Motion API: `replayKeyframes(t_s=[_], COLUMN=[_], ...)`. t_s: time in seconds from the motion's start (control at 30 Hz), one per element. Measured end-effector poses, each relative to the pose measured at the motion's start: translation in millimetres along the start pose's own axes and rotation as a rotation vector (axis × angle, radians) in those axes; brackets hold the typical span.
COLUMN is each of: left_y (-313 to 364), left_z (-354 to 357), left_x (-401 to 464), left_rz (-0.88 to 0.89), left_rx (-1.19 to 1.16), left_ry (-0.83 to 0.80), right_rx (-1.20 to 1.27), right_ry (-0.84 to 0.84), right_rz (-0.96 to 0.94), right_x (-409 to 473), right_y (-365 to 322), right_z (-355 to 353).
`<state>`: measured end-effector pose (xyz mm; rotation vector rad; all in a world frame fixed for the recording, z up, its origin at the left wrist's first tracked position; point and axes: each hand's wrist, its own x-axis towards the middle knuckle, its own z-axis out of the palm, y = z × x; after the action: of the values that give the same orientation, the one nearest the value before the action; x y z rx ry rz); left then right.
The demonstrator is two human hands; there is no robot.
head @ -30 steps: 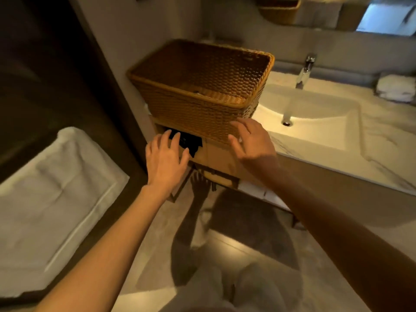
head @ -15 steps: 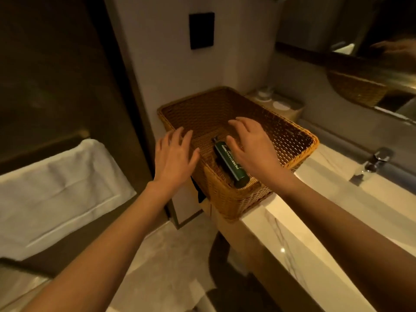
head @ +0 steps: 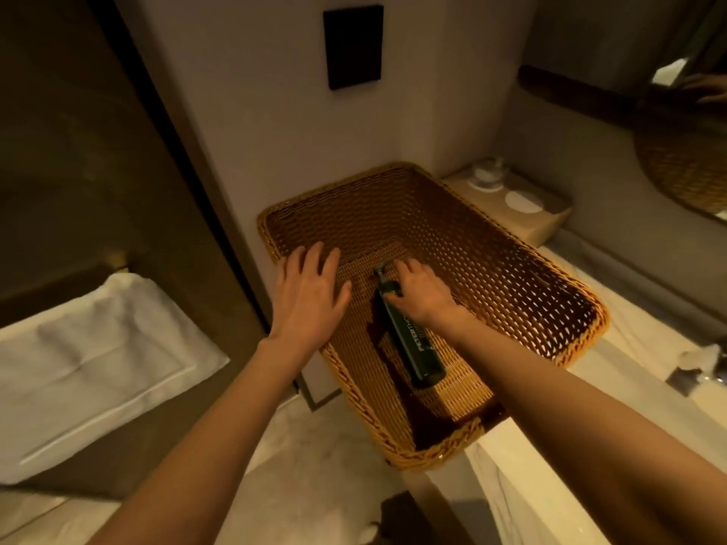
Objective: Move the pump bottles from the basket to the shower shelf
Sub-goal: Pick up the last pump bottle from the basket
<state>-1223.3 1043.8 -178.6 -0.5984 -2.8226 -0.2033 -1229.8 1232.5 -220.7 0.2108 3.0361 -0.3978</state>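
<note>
A brown wicker basket (head: 511, 269) stands on the left end of the marble counter. One dark green pump bottle (head: 413, 344) lies flat on the basket's floor, pump end away from me. My right hand (head: 423, 293) is inside the basket with its fingers curled around the bottle's neck and pump. Spread flat with nothing in it, my left hand (head: 310, 297) hovers over the basket's left rim. The shower shelf is not in view.
A white towel (head: 94, 367) hangs on the left beside a dark glass panel. Behind the basket sits a tan box (head: 547, 222) with white items on top. A tap (head: 704, 371) and a mirror (head: 684, 112) are at the right. A black wall plate (head: 353, 47) hangs above.
The view rose from the basket's front to looking down into it. My right hand dropped from above the bottle onto its neck and closed. My left hand stayed spread at the rim.
</note>
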Motion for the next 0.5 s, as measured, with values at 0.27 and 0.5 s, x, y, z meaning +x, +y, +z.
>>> replayKeyframes(t_s=[0.27,0.5], left_y=[-5.5,-6.1], left_z=[15.2,17.7], left_x=[16.4,17.0], left_rz=[0.008,-0.011], left_rx=[-0.044,-0.103], left_ry=[0.052,0.006], right_rx=[0.15,0.467], right_ry=[-0.32,-0.32], right_rz=[0.287,0.394], right_x=[32.8,31.6], right_y=[8.4,13.5], right_z=[34.0,28.6])
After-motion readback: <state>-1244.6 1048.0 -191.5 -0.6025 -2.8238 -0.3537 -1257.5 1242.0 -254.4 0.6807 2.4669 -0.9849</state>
